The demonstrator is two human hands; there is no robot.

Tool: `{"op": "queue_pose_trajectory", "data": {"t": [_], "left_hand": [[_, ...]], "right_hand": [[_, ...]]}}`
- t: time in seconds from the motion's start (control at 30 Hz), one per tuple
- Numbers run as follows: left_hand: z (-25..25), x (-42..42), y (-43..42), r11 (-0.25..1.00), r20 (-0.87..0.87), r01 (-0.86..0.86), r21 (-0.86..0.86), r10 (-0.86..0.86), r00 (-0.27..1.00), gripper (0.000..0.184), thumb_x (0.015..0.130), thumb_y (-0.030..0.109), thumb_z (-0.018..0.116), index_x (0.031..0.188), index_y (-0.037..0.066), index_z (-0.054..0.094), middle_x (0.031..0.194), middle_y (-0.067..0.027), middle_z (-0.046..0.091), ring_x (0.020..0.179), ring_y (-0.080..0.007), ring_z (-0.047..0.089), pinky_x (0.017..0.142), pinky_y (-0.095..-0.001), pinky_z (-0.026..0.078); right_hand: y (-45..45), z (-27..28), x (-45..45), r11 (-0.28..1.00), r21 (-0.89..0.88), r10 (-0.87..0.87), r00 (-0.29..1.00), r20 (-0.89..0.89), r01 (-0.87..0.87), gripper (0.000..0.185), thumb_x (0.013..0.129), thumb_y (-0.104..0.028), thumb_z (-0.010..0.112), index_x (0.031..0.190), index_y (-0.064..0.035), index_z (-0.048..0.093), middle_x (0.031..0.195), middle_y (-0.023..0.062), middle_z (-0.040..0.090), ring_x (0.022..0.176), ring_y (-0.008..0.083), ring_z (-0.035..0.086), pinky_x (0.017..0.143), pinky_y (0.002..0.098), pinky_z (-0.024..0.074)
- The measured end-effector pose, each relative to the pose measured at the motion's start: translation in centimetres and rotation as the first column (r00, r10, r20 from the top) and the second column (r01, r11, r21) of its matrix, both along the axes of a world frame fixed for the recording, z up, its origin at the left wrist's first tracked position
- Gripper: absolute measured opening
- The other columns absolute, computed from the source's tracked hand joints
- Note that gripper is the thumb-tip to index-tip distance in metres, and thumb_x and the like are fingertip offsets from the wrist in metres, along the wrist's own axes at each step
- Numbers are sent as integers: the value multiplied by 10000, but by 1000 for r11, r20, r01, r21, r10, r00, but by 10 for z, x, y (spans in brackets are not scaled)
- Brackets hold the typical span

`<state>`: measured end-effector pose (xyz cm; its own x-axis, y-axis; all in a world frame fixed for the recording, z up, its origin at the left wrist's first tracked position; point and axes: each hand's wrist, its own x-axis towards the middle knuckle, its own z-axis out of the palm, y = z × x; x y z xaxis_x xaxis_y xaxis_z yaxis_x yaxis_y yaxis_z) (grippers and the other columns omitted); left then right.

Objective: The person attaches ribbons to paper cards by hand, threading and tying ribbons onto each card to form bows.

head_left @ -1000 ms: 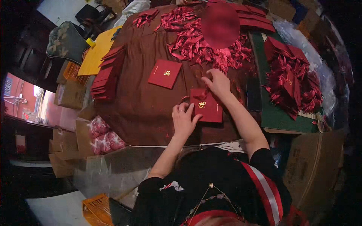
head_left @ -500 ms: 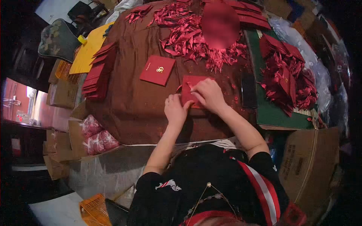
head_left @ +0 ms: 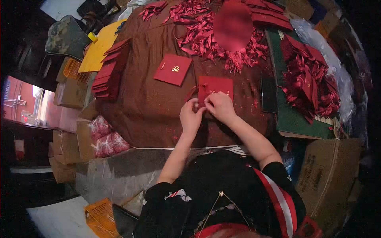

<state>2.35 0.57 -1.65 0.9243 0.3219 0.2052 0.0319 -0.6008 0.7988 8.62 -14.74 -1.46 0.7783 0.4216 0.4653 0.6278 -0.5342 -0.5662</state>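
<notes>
A red folder-like piece [head_left: 216, 84] with gold print lies flat on the brown cloth [head_left: 147, 115]. A thin dark red ribbon [head_left: 192, 93] runs off its left side, with a small knot-like bit on its face. My left hand [head_left: 192, 115] is at the piece's lower left corner, thumb and fingers pinched. My right hand [head_left: 221, 107] overlaps its lower edge, thumb and fingertips closed and close to the left fingertips. What the fingers pinch is too small to make out. Up and to the left lies another red piece [head_left: 173, 70] with a gold emblem.
Loose red ribbons [head_left: 198, 31] heap at the back. A stack of red pieces [head_left: 108, 75] stands at the left. On the right are a dark phone-like slab [head_left: 268, 94], a green board [head_left: 293, 123] and a ribboned red pile [head_left: 309, 79]. A cardboard box [head_left: 323, 178] stands lower right.
My right hand has come down off the middle of the red piece to its lower edge. My left hand has drawn closer to it, fingertips nearly meeting. The whole view has shifted slightly.
</notes>
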Motion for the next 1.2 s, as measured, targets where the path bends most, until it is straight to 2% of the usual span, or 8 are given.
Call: {"op": "queue_pose_trajectory", "data": {"t": [0.33, 0.47, 0.8, 0.9, 0.93, 0.97, 1.07, 1.2], "left_hand": [[-6, -2, -9, 999, -1, -34, -35, 34, 999, 296, 764, 102, 758, 1021, 56, 618, 937, -113, 629, 952, -322, 599, 872, -428, 469], [-8, -3, -11, 1000, 58, 1, 27, -2, 998, 266, 795, 90, 721, 1025, 37, 598, 949, -130, 601, 955, -338, 573, 867, -441, 447], [-5, -6, -11, 976, 161, 47, 213, -82, 984, 306, 774, 27, 693, 1057, 21, 578, 1005, -170, 592, 979, -374, 559, 873, -468, 444], [-2, -8, -13, 976, 146, 56, 211, -88, 985, 294, 788, 30, 680, 1067, 17, 586, 987, -172, 587, 966, -377, 555, 855, -472, 443], [0, -9, -14, 958, 210, 55, 281, -117, 971, 281, 805, 45, 672, 1073, 21, 592, 976, -171, 583, 962, -376, 554, 849, -469, 444], [0, -9, -14, 948, 207, 51, 314, -121, 971, 276, 810, 51, 668, 1074, 23, 593, 981, -171, 581, 966, -376, 552, 850, -470, 444], [-2, -7, -15, 935, 222, 35, 352, -120, 967, 268, 825, 67, 660, 1082, 28, 595, 1002, -167, 574, 982, -372, 545, 855, -471, 444], [-5, -9, -13, 970, 247, 63, 233, -121, 962, 274, 827, 81, 668, 1089, 23, 609, 966, -160, 583, 944, -375, 551, 845, -472, 447]], "right_hand": [[11, 14, 5, 942, -335, 74, 988, 138, -23, 164, 752, -192, 697, 788, -51, 621, 785, 126, 643, 776, 326, 623, 734, 441, 498], [20, 25, 13, 826, -561, 87, 996, 21, -61, 170, 784, -227, 668, 821, -65, 702, 823, 119, 709, 800, 295, 684, 731, 427, 536], [22, 20, 10, 838, -538, 270, 926, 262, -92, 109, 791, -184, 610, 814, -78, 625, 778, 79, 642, 785, 259, 620, 713, 386, 480], [23, 12, 22, 885, -445, 106, 990, -92, -136, 174, 752, -196, 677, 804, -32, 706, 842, 155, 712, 845, 359, 687, 748, 487, 530], [17, 6, 25, 971, -191, 127, 986, -108, -146, 159, 724, -176, 641, 687, -21, 652, 713, 218, 659, 709, 399, 670, 674, 522, 533], [12, 8, 30, 968, -175, 117, 940, -320, -180, 171, 735, -201, 651, 711, -35, 681, 743, 207, 674, 750, 389, 680, 698, 509, 543], [11, 10, 28, 972, -177, 81, 924, -373, -157, 176, 733, -209, 663, 699, -37, 674, 736, 198, 674, 741, 390, 675, 697, 496, 545], [19, 5, 15, 927, -361, 131, 990, 45, -107, 130, 755, -162, 662, 749, -33, 674, 768, 165, 685, 773, 353, 679, 703, 470, 543]]}}
